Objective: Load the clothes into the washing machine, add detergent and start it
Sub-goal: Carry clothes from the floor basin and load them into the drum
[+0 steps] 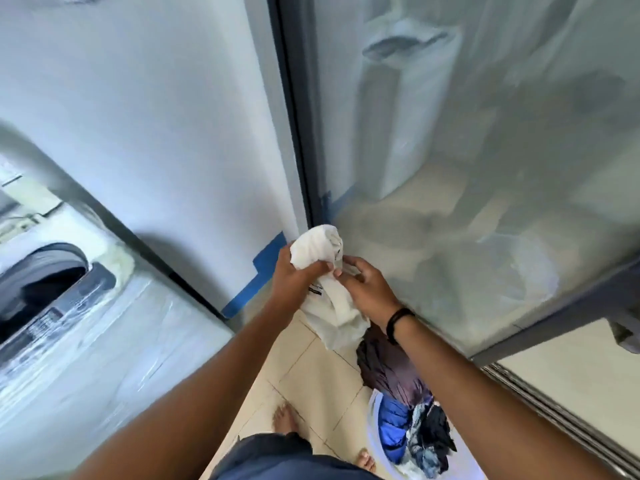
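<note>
A white garment (329, 271) is gripped by the left hand (294, 275) and pinched by the right hand (367, 285). It is held above tiled floor (311, 368) between the washing machine (104, 334) and the laundry basket (408, 420).

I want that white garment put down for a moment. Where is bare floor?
Bare tiles lie between the washer and the clothes basket, ahead of the feet. The basket is piled full, its dark clothes spilling towards the glass door. Both hands, left and right, hold the white garment.
</note>
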### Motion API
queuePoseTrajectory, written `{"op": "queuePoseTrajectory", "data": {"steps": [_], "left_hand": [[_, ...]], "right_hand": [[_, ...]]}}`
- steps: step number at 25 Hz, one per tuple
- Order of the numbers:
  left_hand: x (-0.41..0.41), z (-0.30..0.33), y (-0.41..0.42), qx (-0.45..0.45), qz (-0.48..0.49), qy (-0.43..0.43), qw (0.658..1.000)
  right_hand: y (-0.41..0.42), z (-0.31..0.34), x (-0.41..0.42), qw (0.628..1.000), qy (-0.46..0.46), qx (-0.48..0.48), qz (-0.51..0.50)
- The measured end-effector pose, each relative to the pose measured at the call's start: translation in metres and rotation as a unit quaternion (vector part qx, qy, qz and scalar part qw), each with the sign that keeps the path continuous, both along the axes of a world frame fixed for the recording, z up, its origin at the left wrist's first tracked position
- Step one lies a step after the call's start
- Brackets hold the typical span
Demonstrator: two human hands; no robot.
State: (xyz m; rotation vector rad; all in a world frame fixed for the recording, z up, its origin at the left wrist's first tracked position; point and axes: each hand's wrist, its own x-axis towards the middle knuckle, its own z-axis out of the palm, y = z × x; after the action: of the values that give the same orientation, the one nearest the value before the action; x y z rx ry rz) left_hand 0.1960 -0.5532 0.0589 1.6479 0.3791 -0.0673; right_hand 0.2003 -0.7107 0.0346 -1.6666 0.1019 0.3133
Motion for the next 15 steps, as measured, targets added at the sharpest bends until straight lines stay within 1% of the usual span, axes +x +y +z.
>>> {"op": "queuePoseTrajectory", "data": {"steps": [5, 8, 10, 13, 15], "left_hand": [[-0.024, 0.009, 0.111, 0.035, 0.146, -0.022, 0.988], [-0.042, 0.021, 0.173, 0.073, 0.209, -0.038, 0.974], [-0.055, 0.03, 0.223, 0.104, 0.259, -0.053, 0.959], [-0.071, 0.039, 0.297, 0.165, 0.333, -0.065, 0.926], [-0.082, 0.043, 0.339, 0.163, 0.38, -0.073, 0.907]], "right_hand": [[0.119, 0.014, 0.015, 0.989, -0.027, -0.015, 0.147], [0.195, 0.019, 0.017, 0.979, -0.037, -0.029, 0.197], [0.254, 0.028, 0.014, 0.969, -0.047, -0.042, 0.238], [0.338, 0.043, 0.01, 0.954, -0.077, -0.055, 0.286], [0.387, 0.058, 0.009, 0.94, -0.102, -0.049, 0.321]]}}
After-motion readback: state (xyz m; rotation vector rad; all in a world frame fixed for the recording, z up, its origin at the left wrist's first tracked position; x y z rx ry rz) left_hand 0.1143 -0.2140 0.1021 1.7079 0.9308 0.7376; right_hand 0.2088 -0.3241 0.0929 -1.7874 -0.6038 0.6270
